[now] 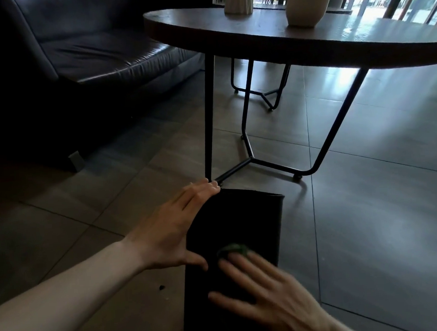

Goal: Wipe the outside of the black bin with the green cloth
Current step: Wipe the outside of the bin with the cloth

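A: Starting left of the tall black plastic bin (232, 224), what is there?

B: A dark leather sofa (95, 44), well apart. The left hand (170, 233) lies flat and spread against the bin's left side, fingertips at its rim, gripping nothing.

A: And on the bin?

B: The bin lies tipped on the grey tiled floor (370, 206). The right hand (267, 291), blurred, presses a crumpled green cloth (233, 249) onto its upper side, fingers extended over it.

A: Beyond the bin?

B: A round dark wooden desk (307, 42) carrying two pale vases (304, 1).
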A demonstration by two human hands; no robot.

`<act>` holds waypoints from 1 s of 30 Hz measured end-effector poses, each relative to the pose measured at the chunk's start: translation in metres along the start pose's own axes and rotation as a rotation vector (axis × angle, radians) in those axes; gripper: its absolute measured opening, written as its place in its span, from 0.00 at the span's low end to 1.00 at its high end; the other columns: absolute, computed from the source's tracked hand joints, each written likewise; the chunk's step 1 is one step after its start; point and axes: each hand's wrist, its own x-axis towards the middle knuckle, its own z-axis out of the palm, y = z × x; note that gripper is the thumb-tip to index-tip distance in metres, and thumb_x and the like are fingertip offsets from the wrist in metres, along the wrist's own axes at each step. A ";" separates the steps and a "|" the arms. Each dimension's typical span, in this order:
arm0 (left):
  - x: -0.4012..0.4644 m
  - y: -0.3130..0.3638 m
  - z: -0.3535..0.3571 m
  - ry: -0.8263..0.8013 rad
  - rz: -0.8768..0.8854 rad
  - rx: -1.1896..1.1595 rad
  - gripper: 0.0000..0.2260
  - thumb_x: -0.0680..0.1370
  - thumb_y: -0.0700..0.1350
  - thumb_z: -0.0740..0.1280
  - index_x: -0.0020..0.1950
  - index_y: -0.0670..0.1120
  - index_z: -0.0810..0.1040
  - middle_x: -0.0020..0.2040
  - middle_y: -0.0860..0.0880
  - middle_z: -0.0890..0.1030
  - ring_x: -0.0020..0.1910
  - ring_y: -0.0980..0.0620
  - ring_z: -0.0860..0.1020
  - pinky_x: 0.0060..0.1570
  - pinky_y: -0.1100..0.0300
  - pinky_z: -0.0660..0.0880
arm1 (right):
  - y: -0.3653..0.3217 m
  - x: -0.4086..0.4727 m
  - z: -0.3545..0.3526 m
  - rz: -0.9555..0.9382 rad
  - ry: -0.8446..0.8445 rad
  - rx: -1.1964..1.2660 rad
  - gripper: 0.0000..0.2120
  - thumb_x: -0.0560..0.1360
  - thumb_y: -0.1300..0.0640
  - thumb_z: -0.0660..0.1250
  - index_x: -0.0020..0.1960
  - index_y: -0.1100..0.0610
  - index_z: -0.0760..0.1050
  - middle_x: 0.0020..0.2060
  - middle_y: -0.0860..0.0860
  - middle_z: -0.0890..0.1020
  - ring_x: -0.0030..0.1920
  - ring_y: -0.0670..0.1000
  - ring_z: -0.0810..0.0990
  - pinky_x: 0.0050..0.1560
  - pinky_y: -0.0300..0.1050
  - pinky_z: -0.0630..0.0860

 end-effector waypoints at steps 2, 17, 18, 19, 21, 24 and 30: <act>0.001 0.003 0.000 0.022 0.004 -0.008 0.57 0.61 0.62 0.82 0.81 0.47 0.56 0.80 0.52 0.60 0.81 0.56 0.53 0.79 0.61 0.54 | 0.022 0.017 -0.010 0.206 0.077 0.087 0.27 0.85 0.46 0.58 0.82 0.46 0.56 0.79 0.60 0.64 0.80 0.60 0.59 0.79 0.58 0.60; 0.001 0.008 -0.001 0.018 0.028 -0.039 0.55 0.61 0.57 0.84 0.80 0.45 0.59 0.79 0.51 0.61 0.81 0.56 0.53 0.79 0.61 0.54 | 0.004 0.007 -0.013 0.100 0.191 0.274 0.21 0.83 0.54 0.67 0.75 0.50 0.72 0.74 0.57 0.73 0.77 0.55 0.69 0.70 0.53 0.74; 0.001 0.008 -0.001 0.028 0.024 -0.043 0.54 0.61 0.57 0.84 0.79 0.44 0.60 0.79 0.50 0.62 0.81 0.54 0.54 0.79 0.59 0.55 | 0.016 0.015 -0.017 0.198 0.258 0.305 0.20 0.82 0.54 0.69 0.73 0.51 0.74 0.73 0.58 0.73 0.76 0.57 0.70 0.69 0.55 0.74; 0.000 0.009 -0.001 0.032 0.019 -0.045 0.55 0.60 0.58 0.84 0.79 0.43 0.60 0.79 0.49 0.63 0.81 0.53 0.55 0.79 0.58 0.56 | 0.028 0.022 -0.022 0.286 0.310 0.303 0.19 0.82 0.53 0.69 0.72 0.52 0.76 0.73 0.58 0.73 0.76 0.57 0.69 0.70 0.56 0.75; 0.000 0.009 -0.002 0.020 0.013 -0.042 0.57 0.59 0.59 0.84 0.80 0.44 0.59 0.79 0.49 0.63 0.81 0.53 0.56 0.79 0.59 0.54 | 0.044 0.036 -0.027 0.394 0.343 0.244 0.19 0.82 0.52 0.69 0.72 0.53 0.76 0.74 0.59 0.73 0.77 0.57 0.67 0.70 0.57 0.74; 0.000 0.008 -0.002 0.023 0.024 -0.051 0.56 0.60 0.59 0.84 0.80 0.45 0.59 0.79 0.50 0.63 0.81 0.54 0.55 0.79 0.57 0.57 | 0.034 0.034 -0.020 0.353 0.319 0.222 0.21 0.82 0.50 0.69 0.73 0.53 0.74 0.75 0.60 0.71 0.78 0.58 0.66 0.71 0.59 0.72; 0.000 0.004 0.000 0.000 0.030 -0.035 0.58 0.58 0.62 0.83 0.80 0.48 0.57 0.80 0.54 0.60 0.81 0.57 0.52 0.78 0.62 0.54 | -0.002 -0.005 -0.007 -0.050 0.106 0.099 0.22 0.84 0.54 0.64 0.78 0.51 0.68 0.76 0.57 0.70 0.79 0.58 0.63 0.73 0.54 0.70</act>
